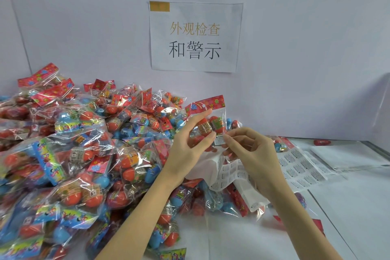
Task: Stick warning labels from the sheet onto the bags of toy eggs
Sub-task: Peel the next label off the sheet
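At frame center the left hand [190, 143] pinches a crinkly clear bag [207, 124] of glossy orange eggs, upright. The right hand [249, 150] pinches a small white label [219, 139] against it and clasps the curling label sheet [230, 173] beneath.

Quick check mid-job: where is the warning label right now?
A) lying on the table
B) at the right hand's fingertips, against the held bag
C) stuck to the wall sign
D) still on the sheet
B: the right hand pinches the warning label against the bag of toy eggs that the left hand holds up.
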`<state>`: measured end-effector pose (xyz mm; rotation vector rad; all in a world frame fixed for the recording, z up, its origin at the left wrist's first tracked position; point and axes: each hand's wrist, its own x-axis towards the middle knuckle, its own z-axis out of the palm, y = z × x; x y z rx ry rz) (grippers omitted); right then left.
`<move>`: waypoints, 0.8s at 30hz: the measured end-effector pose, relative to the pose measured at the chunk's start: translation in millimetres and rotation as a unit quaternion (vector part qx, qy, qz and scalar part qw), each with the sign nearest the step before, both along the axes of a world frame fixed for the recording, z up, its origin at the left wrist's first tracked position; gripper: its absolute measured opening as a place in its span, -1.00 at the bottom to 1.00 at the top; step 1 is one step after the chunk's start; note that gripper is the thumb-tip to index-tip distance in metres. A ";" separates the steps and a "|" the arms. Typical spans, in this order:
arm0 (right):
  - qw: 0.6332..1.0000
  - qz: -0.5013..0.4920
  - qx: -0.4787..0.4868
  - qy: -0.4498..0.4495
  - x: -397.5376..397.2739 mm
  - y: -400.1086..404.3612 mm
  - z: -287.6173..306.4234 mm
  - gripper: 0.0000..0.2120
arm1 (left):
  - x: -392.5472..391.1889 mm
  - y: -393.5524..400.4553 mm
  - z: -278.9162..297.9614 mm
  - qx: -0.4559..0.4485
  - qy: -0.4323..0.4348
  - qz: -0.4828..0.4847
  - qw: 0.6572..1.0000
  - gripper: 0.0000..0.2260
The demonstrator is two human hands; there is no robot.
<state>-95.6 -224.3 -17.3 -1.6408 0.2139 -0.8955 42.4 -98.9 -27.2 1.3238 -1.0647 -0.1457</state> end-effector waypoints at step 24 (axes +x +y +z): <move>0.996 -0.077 -0.028 0.017 1.9 -6.0 -2.3 -0.75 | 0.8 -0.1 1.4 -0.013 -0.007 0.019 1.000 -0.47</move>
